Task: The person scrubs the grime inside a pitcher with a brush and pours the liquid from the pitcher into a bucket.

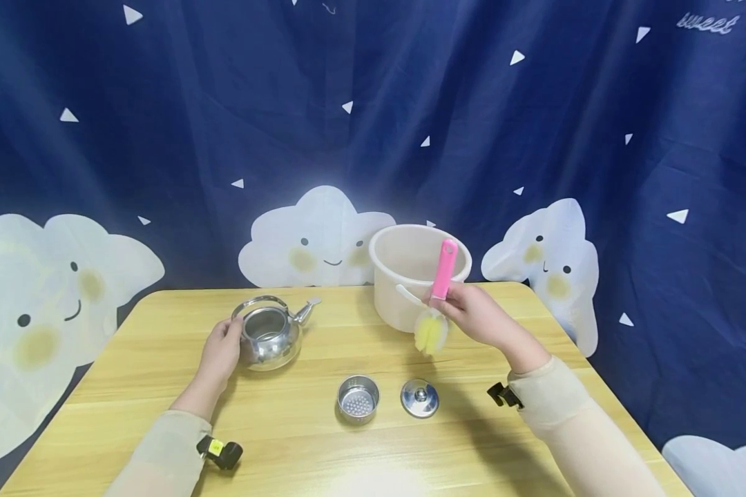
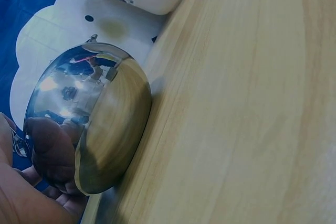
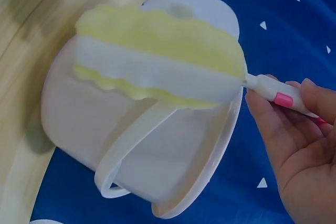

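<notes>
Taking twelve o'clock as the far edge, with the small strainer cup (image 1: pixel 358 400) as the hub, here's the table (image 1: pixel 273 449)! Out at ten o'clock sits the shiny kettle (image 1: pixel 270 353), its round mouth uncovered, spout angled up toward two. The left hand (image 1: pixel 219 350) is right on it at the nine o'clock side, fingers curled against the metal and gripping beside the handle; the left wrist view shows that hand mirrored in the polished belly.

Across to the right hand (image 1: pixel 477 316), up between one and two o'clock, and it has the brush (image 1: pixel 445 273)! Thumb and fingers pinch it at the lower end of the pink handle, which points up just past twelve, while the yellow-and-white sponge head (image 1: pixel 431 333) hangs down toward six, above the tabletop.

Just behind it, at one o'clock, stands the white bucket (image 1: pixel 390 300), upright, its handle lying along the near side. Back at the hub, the strainer cup shows a holed bottom, open side up, and just beside it at three o'clock lies the lid (image 1: pixel 419 398), knob on top. All round the back hangs a blue curtain (image 1: pixel 311 103) with smiling clouds (image 1: pixel 326 221) and white triangles.
</notes>
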Action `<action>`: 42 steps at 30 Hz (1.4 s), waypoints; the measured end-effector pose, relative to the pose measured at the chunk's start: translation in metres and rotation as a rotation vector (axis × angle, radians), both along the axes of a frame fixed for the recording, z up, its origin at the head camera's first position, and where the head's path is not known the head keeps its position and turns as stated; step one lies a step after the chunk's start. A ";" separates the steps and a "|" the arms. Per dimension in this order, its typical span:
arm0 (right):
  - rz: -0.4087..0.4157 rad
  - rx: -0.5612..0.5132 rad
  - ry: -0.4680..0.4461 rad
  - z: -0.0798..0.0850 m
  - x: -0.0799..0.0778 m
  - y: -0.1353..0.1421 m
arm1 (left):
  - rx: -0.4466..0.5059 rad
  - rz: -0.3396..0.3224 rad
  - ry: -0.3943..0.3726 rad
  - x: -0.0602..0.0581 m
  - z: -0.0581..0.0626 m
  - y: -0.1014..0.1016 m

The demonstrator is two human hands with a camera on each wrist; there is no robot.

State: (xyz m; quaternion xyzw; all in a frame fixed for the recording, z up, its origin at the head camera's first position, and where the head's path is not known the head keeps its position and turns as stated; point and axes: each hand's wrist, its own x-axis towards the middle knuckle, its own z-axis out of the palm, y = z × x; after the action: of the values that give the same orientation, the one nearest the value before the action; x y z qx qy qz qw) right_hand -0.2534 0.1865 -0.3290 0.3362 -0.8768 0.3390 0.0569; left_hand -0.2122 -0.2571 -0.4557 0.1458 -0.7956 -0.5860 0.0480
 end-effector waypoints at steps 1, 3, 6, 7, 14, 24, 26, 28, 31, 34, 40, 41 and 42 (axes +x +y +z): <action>0.001 -0.007 -0.008 0.000 0.000 -0.001 | -0.002 0.000 -0.001 0.000 0.000 0.000; 0.003 -0.019 -0.019 0.001 0.000 -0.004 | -0.005 0.000 -0.003 0.000 0.000 0.000; 0.009 -0.040 -0.036 0.002 0.000 -0.008 | -0.008 0.001 0.001 0.000 0.000 0.000; 0.010 -0.046 -0.037 0.002 0.000 -0.009 | -0.009 0.002 0.002 0.000 0.000 0.000; 0.009 -0.114 -0.065 0.003 -0.003 -0.020 | -0.015 0.005 0.009 0.000 -0.001 -0.001; 0.031 -0.194 -0.075 0.003 -0.006 -0.039 | -0.020 0.004 0.011 0.000 -0.001 -0.001; 0.035 -0.204 -0.069 0.002 -0.007 -0.043 | -0.020 0.006 0.011 0.000 0.000 0.000; 0.038 -0.218 -0.069 0.001 -0.007 -0.045 | -0.018 0.008 0.012 -0.001 0.000 0.000; 0.037 -0.242 -0.072 -0.001 -0.009 -0.050 | -0.017 0.011 0.014 -0.001 0.000 0.001; 0.021 -0.258 -0.066 -0.002 -0.010 -0.055 | -0.020 0.011 0.015 -0.001 0.000 0.001; 0.026 -0.292 -0.063 -0.002 -0.011 -0.066 | -0.019 0.012 0.014 -0.001 0.000 0.000; 0.028 -0.294 -0.062 0.001 -0.008 -0.069 | -0.020 0.011 0.013 0.000 0.000 0.000; 0.033 -0.301 -0.061 0.001 -0.009 -0.071 | -0.021 0.012 0.012 0.000 0.000 0.000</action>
State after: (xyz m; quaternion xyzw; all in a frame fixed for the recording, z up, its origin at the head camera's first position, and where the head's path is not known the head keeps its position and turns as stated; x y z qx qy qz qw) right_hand -0.2622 0.1156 -0.3278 0.3276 -0.8119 0.4775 0.0743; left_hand -0.2125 -0.2568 -0.4556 0.1464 -0.8004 -0.5784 0.0580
